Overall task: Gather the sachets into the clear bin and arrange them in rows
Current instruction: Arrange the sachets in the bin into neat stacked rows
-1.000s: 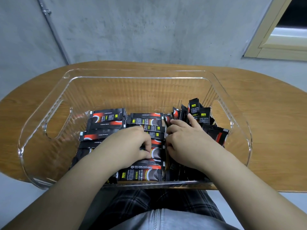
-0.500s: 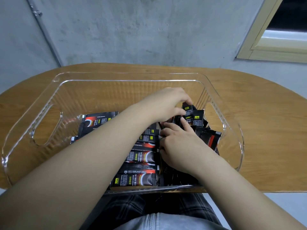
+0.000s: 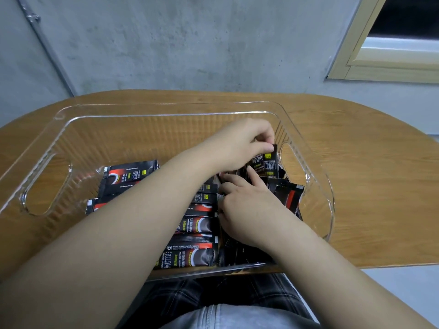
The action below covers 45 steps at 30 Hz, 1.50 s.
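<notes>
Our left hand (image 3: 240, 148) pinches the top of one upright coffee sachet (image 3: 267, 163) at the clear bin's (image 3: 166, 110) right end, while our right hand (image 3: 247, 210), fingers loosely curled, steadies the standing bundle (image 3: 288, 198). We judge the flat rows (image 3: 197, 224) mostly done and this bundle left.

Left hand (image 3: 240, 146) pinches an upright sachet (image 3: 267, 163) in the clear bin (image 3: 147, 112) — right hand (image 3: 249, 210) rests among standing sachets.

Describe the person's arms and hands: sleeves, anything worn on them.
Both forearms are bare, with no sleeves in view. The left hand and right hand show no gloves, and no rings, watch or bracelet can be seen. The fingers show short, unpainted nails.
</notes>
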Tool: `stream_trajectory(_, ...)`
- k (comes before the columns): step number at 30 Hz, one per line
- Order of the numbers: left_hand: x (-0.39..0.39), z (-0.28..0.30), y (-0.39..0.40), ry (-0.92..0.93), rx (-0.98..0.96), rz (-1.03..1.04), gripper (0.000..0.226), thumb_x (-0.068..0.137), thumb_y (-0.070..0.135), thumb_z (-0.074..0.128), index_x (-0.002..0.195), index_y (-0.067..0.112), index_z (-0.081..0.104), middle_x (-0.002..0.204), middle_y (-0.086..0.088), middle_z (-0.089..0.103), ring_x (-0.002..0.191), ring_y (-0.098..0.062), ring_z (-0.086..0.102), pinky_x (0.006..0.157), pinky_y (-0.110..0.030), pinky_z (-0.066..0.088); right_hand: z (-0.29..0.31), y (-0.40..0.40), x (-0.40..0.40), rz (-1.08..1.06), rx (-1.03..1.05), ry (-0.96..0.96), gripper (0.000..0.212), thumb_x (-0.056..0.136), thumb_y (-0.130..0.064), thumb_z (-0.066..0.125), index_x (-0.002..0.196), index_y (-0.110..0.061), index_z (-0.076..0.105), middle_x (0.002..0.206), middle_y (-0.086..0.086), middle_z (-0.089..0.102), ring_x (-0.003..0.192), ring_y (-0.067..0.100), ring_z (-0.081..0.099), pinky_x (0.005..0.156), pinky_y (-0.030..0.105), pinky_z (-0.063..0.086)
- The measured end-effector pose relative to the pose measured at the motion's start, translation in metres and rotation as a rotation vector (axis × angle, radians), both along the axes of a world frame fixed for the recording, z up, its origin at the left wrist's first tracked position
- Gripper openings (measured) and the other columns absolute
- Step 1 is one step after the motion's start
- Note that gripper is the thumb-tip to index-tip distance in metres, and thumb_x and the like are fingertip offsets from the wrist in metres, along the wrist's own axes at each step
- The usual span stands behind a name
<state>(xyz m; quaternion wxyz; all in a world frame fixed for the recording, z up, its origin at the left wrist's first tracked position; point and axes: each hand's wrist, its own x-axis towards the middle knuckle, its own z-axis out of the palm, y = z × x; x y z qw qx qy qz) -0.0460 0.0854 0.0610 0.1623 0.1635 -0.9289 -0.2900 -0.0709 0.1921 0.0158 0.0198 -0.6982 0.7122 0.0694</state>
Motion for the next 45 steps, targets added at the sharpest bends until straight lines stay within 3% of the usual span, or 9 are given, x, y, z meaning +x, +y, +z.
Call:
stream_trajectory(3,0.019,0.011,-0.008,0.217,0.098,0.129,0.016,0.090,0.009,0.059,0.084,0.023,0.055,0.071,0.017,0.052,0.060,0.011,0.049,0.060,-0.006,0.036,-0.002,0.001,0.000,-0.005,-0.017,-0.013,0.039,0.095,-0.031,0.041,0.129,-0.019,0.055,0.146,0.003,0.037,0.144,0.020,0.012,0.114,0.052,-0.008)
stream_trajectory(6,0.048,0.019,-0.017,0.342,0.260,0.290,0.023,0.092,-0.001,0.051,0.094,0.022,0.057,0.075,0.009,0.051,0.060,-0.002,0.052,0.059,-0.010,0.045,-0.003,0.002,0.001,-0.012,-0.025,-0.030,0.037,0.096,-0.031,0.041,0.128,-0.020,0.056,0.147,0.000,0.037,0.144,0.018,0.013,0.114,0.052,-0.007)
stream_trajectory(13,0.141,0.002,-0.005,0.011,0.398,0.584,0.015,0.091,0.010,0.057,0.082,0.021,0.062,0.056,0.005,0.056,0.040,0.001,0.045,0.044,-0.017,0.037,0.000,0.001,0.001,-0.022,0.002,-0.044,0.036,0.097,-0.032,0.038,0.126,-0.022,0.057,0.148,-0.001,0.034,0.144,0.017,0.012,0.115,0.051,-0.007)
stream_trajectory(17,0.167,-0.015,0.007,-0.307,0.339,0.566,0.008,0.089,0.021,0.061,0.082,0.024,0.063,0.064,0.007,0.058,0.038,0.000,0.038,0.049,-0.024,0.032,0.001,0.001,0.001,-0.035,0.020,-0.048,0.037,0.098,-0.032,0.037,0.128,-0.022,0.056,0.151,-0.002,0.031,0.145,0.015,0.009,0.114,0.051,-0.008)
stream_trajectory(25,0.162,-0.025,0.022,-0.533,0.130,0.577,0.015,0.089,0.028,0.060,0.075,0.024,0.060,0.075,0.003,0.067,0.059,-0.009,0.059,0.056,-0.024,0.043,0.001,0.002,0.002,-0.042,0.024,-0.041,0.037,0.098,-0.032,0.037,0.127,-0.021,0.057,0.149,-0.003,0.034,0.145,0.015,0.010,0.114,0.050,-0.007)
stream_trajectory(29,0.153,-0.023,0.031,-0.468,-0.004,0.506,0.010,0.085,0.032,0.064,0.076,0.028,0.064,0.088,0.012,0.054,0.081,-0.001,0.052,0.076,-0.026,0.043,0.001,0.001,0.002,-0.043,0.027,-0.035,0.037,0.098,-0.034,0.037,0.126,-0.022,0.058,0.148,-0.005,0.035,0.144,0.014,0.011,0.115,0.050,-0.006)
stream_trajectory(34,0.117,-0.031,0.057,-0.546,0.120,0.136,0.013,0.081,0.035,0.069,0.086,0.024,0.075,0.071,0.007,0.060,0.063,-0.006,0.054,0.057,-0.020,0.042,0.000,0.000,0.003,-0.053,0.026,-0.034,0.037,0.097,-0.031,0.037,0.127,-0.023,0.057,0.148,-0.006,0.035,0.144,0.012,0.010,0.115,0.050,-0.005)
stream_trajectory(37,0.103,-0.038,0.061,-0.606,0.094,0.121,0.018,0.082,0.036,0.069,0.091,0.021,0.075,0.069,0.007,0.058,0.063,-0.005,0.050,0.053,-0.018,0.035,-0.001,0.000,0.002,-0.052,0.021,-0.031,0.037,0.097,-0.030,0.036,0.126,-0.023,0.058,0.148,-0.006,0.036,0.144,0.012,0.010,0.115,0.050,-0.005)
stream_trajectory(45,0.090,-0.045,0.065,-0.667,0.067,0.170,0.023,0.078,0.033,0.071,0.091,0.014,0.074,0.093,-0.003,0.070,0.087,-0.022,0.062,0.079,-0.033,0.053,0.000,0.000,0.002,-0.050,0.039,-0.044,0.040,0.097,-0.032,0.035,0.131,-0.023,0.055,0.150,-0.004,0.032,0.145,0.014,0.008,0.114,0.050,-0.008)
